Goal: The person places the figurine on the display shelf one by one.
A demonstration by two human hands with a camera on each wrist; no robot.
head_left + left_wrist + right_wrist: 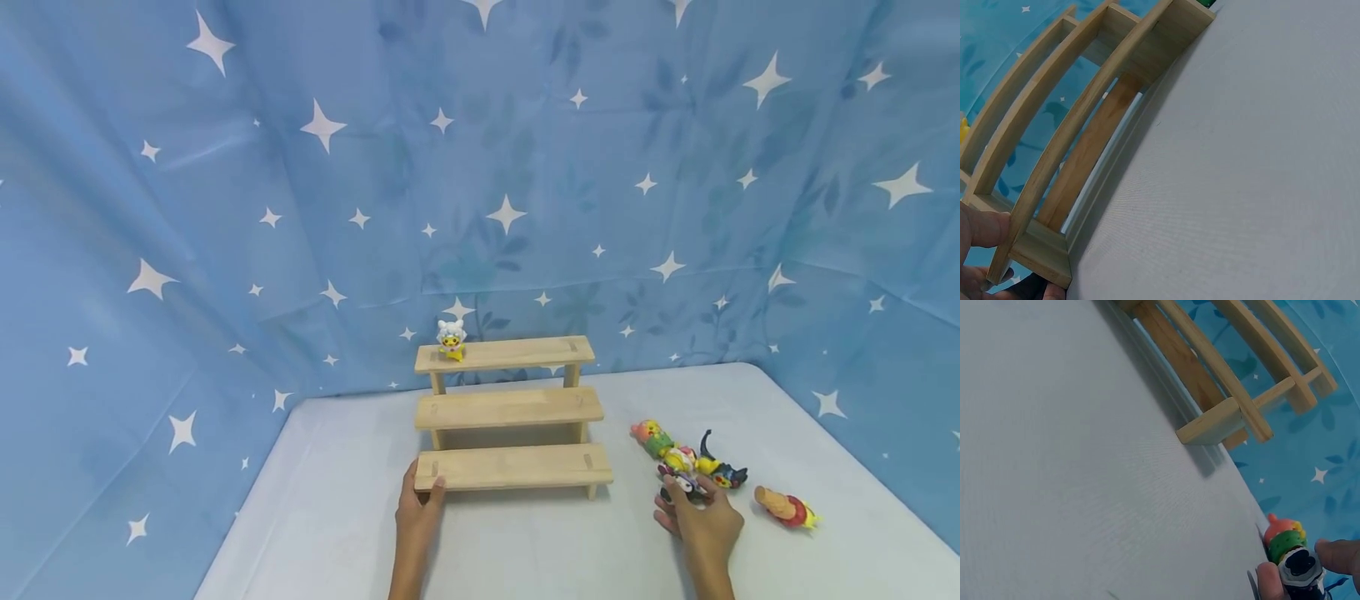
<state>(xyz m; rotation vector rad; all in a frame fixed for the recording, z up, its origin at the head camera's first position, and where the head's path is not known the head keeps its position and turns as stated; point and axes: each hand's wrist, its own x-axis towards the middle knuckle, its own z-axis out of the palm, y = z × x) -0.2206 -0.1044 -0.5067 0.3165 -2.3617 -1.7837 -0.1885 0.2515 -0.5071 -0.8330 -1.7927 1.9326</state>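
Note:
A three-step wooden display stand (517, 467) stands on the table. My left hand (420, 512) grips the left end of its lowest step, thumb at the front edge, as the left wrist view also shows. On the top step, at the left, stands a small yellow figurine (452, 341) with a white hood. To the right of the stand, my right hand (703, 523) pinches a black-and-white figurine (1302, 569) between thumb and fingers. Just behind it lie a green-and-pink figurine (652, 437), a yellow-and-white one (679, 458) and a black-and-yellow one (723, 474) with a curled tail.
Farther right, a red-and-tan figurine (786, 507) lies on its side. White cloth (322, 500) covers the table. Blue star-patterned curtains (510, 150) hang behind the stand and along both sides.

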